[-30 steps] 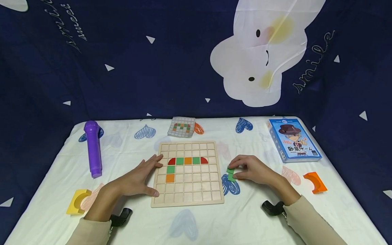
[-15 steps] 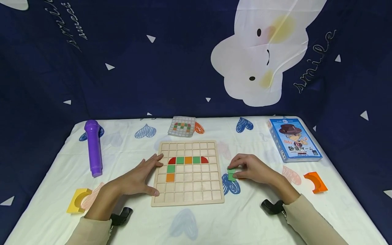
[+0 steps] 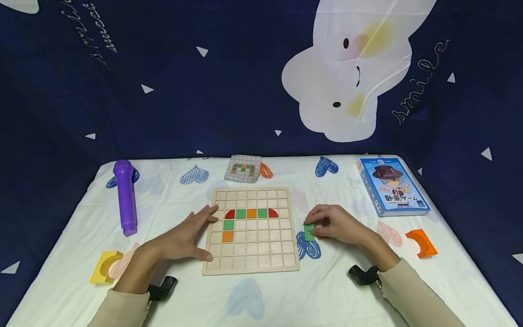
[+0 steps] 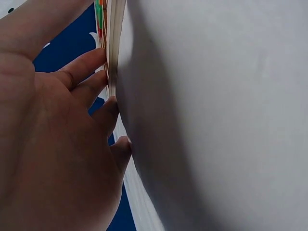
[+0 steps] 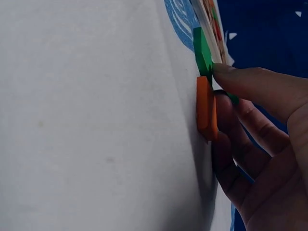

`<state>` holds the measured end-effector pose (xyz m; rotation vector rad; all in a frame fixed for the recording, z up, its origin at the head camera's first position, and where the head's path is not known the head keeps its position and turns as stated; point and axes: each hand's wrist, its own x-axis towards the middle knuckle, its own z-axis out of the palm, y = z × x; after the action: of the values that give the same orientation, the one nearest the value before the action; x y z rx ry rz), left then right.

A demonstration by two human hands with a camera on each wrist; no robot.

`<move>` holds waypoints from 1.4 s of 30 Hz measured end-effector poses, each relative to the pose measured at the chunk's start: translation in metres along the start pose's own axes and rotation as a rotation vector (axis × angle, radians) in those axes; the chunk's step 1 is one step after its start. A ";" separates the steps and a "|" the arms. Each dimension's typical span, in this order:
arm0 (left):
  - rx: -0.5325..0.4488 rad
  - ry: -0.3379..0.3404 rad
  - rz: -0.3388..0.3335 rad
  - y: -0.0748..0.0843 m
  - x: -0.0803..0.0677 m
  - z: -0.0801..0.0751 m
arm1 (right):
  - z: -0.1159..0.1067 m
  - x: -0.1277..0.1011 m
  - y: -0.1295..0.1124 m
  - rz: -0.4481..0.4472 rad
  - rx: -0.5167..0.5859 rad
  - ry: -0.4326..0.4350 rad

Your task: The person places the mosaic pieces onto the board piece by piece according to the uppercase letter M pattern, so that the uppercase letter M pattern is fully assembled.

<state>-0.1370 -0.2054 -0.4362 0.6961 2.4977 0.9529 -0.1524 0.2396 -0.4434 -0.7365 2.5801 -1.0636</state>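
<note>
On the far left of the tabletop [image 3: 171,290] a yellow arch block [image 3: 105,267] lies near the front edge, with a purple toy microphone [image 3: 124,196] standing off behind it. The left hand [image 3: 185,237] lies flat with straight fingers, its grip wide and holding nothing, the fingertips resting on the left edge of the wooden grid board [image 3: 252,254]; the left wrist view shows the fingers [image 4: 86,67] against the board's edge. On the board a row of red, green and orange tiles [image 3: 251,214] sits in the third line, with a green and an orange tile below its left end. Behind the board lies a small pattern card [image 3: 243,169]. Just right of the board, the right hand [image 3: 338,224] has its grip narrowed on a green tile [image 3: 308,232], fingertips pinching it on the cloth; the right wrist view shows an orange tile [image 5: 204,108] touching it under the fingers. Farther right lie a blue game box [image 3: 392,187] and an orange arch block [image 3: 422,243].
</note>
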 end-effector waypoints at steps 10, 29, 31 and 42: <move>-0.005 0.000 -0.005 0.000 -0.001 0.000 | -0.006 0.001 -0.005 -0.035 0.042 0.029; -0.017 -0.002 -0.009 0.000 0.000 0.001 | 0.006 0.018 -0.022 -0.070 0.071 0.018; -0.016 0.001 -0.006 0.001 0.000 0.000 | 0.010 0.022 -0.025 -0.078 0.081 0.017; 0.006 -0.002 -0.010 0.003 -0.001 -0.001 | 0.033 0.051 -0.045 -0.121 0.134 -0.001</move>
<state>-0.1360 -0.2047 -0.4330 0.6860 2.5009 0.9416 -0.1656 0.1654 -0.4366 -0.8671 2.4613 -1.2573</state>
